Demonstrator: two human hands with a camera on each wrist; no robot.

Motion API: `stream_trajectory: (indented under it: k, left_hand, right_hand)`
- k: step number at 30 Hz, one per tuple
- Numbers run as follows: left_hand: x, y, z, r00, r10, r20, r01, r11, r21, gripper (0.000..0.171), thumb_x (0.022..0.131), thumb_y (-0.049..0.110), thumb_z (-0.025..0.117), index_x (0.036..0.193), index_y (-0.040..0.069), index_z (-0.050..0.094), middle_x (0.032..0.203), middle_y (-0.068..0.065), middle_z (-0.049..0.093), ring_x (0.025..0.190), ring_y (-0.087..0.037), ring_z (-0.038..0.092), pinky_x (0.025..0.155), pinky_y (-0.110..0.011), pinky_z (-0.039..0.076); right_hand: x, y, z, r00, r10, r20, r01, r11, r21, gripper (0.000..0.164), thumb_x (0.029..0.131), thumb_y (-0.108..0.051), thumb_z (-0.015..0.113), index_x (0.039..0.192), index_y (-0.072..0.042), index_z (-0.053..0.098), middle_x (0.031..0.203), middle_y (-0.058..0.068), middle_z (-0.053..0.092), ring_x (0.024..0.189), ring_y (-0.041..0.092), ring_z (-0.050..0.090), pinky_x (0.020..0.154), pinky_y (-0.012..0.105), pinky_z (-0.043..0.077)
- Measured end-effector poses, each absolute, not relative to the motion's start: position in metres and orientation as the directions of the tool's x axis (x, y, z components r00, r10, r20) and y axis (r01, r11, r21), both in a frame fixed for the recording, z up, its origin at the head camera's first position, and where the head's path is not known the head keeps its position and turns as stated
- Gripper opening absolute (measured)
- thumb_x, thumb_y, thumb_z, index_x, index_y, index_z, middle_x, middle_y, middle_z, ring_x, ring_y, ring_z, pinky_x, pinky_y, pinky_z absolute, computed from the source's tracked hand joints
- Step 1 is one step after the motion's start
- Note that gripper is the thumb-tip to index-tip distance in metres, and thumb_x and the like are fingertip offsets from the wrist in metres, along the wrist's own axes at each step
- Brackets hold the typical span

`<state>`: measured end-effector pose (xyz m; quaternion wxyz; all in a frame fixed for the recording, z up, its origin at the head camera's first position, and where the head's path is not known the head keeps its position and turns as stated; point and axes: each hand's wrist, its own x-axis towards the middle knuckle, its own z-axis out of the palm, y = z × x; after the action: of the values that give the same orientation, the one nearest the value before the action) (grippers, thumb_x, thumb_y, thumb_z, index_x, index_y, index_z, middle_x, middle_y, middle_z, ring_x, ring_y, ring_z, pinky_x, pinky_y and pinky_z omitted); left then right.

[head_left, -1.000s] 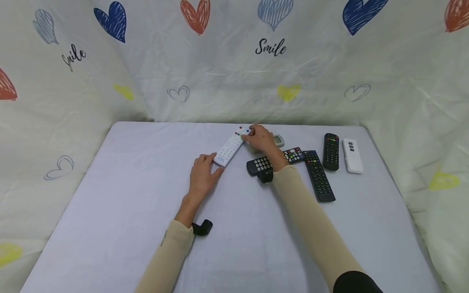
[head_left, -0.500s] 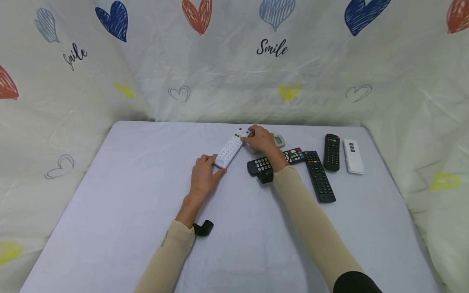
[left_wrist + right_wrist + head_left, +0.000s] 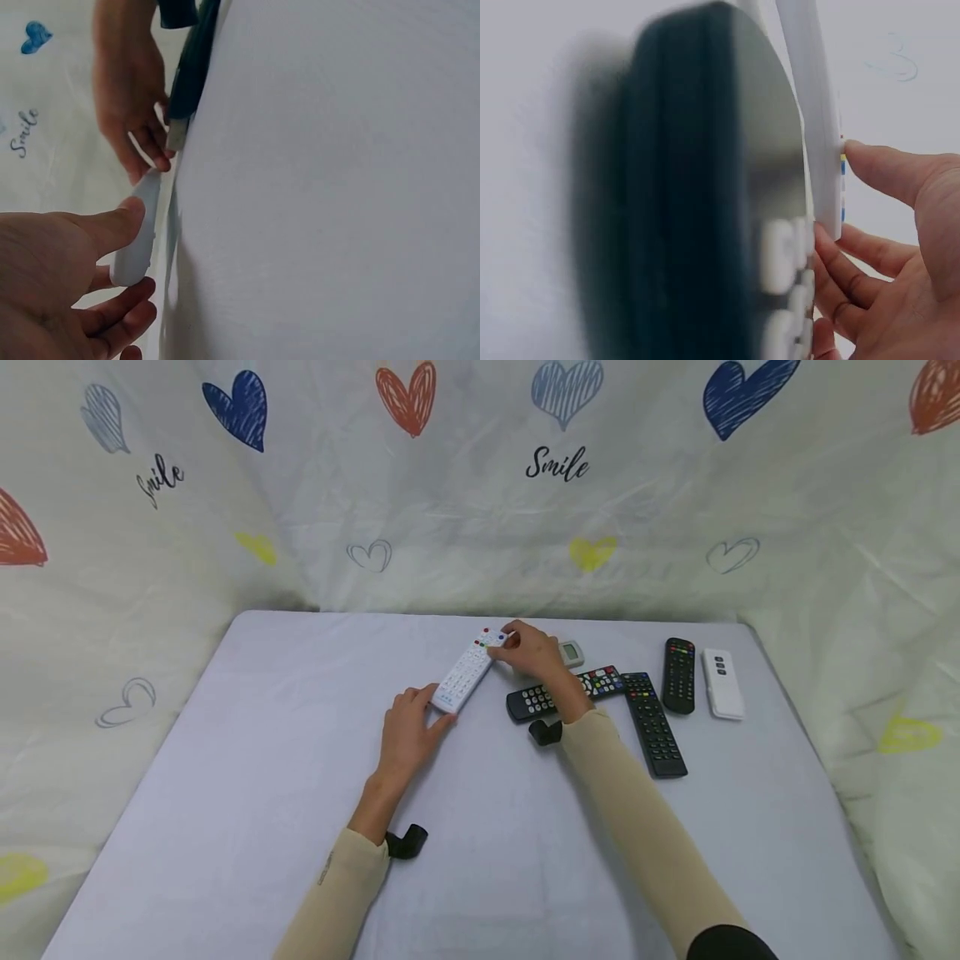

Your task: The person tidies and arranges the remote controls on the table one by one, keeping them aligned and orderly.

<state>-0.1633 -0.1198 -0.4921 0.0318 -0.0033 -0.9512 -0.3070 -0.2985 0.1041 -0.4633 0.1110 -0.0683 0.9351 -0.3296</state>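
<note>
The white remote control (image 3: pixel 467 673), slanting from near-left to far-right, was pinched at its near end by the left hand (image 3: pixel 406 732), far end by the right hand (image 3: pixel 532 652).

From high on the near side, the head camera faced forward and down, far enough back to take in most of the worktop (image 3: pixel 262 777) and the backdrop (image 3: pixel 450 510) beyond. The left wrist camera sat close to the left hand (image 3: pixel 406 735), looking past it towards the right hand (image 3: pixel 534 650); its picture was tipped sideways, the worktop filling the right side. The right wrist camera, likewise tipped, looked along its own hand, so near a dark remote (image 3: pixel 690 187) that it blurred. All three shared the white remote (image 3: pixel 465 680) and right hand; only head and left wrist views shared both hands.
</note>
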Motion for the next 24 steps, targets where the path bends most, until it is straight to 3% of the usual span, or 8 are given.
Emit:
stream_trajectory:
  k: [24]
  left_hand:
    - [-0.116, -0.131, -0.487, -0.994, -0.066, 0.086, -0.004, 0.814, 0.581, 0.063, 0.089, 0.034, 0.084, 0.142, 0.010, 0.061, 0.119, -0.010, 0.068, 0.102, -0.025, 0.061, 0.086, -0.039, 0.042]
  right_hand:
    - [-0.265, 0.083, -0.472, -0.968, -0.247, -0.047, -0.150, 0.718, -0.680, 0.060, 0.095, -0.046, 0.073, 0.143, -0.013, 0.059, 0.121, 0.007, 0.073, 0.113, 0.025, 0.066, 0.105, 0.047, 0.037]
